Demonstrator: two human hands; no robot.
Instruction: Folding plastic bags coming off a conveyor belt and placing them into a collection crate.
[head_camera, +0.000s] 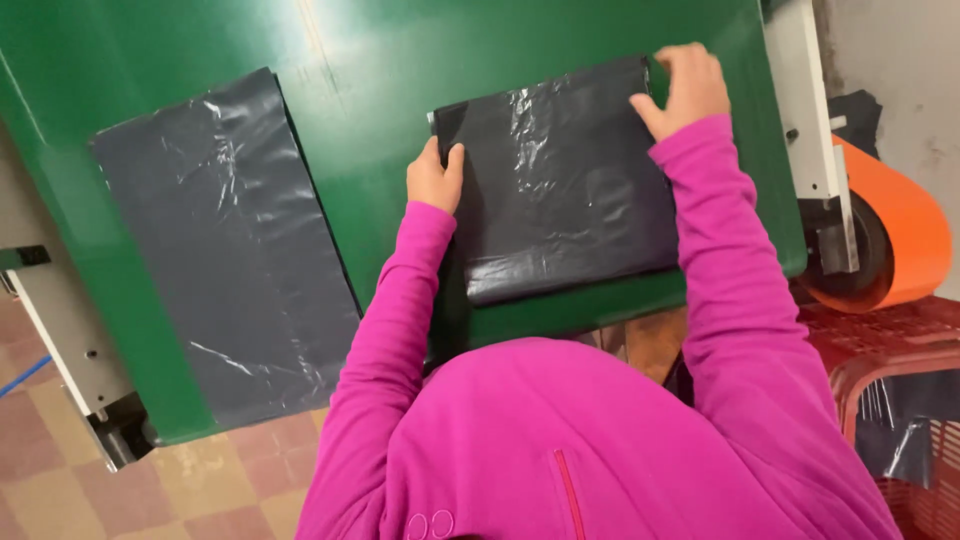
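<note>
Black plastic bags, stacked flat (560, 190), lie on a green belt (380, 100). Left hand (435, 178) grips the stack's left edge, fingers curled; right hand (685, 88) pinches its far right corner. Single bag (225, 245) lies well apart.

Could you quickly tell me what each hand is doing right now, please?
Left hand: curled on the left edge of the stack of black plastic bags.
Right hand: fingers bent, gripping its top right corner.

Bare green belt (380, 150) lies open between the folded black bag stack (565, 190) and a flat grey sheet (225, 240) well to its left; a white frame (815, 120) and orange roller (900, 235) crowd the right edge.
</note>
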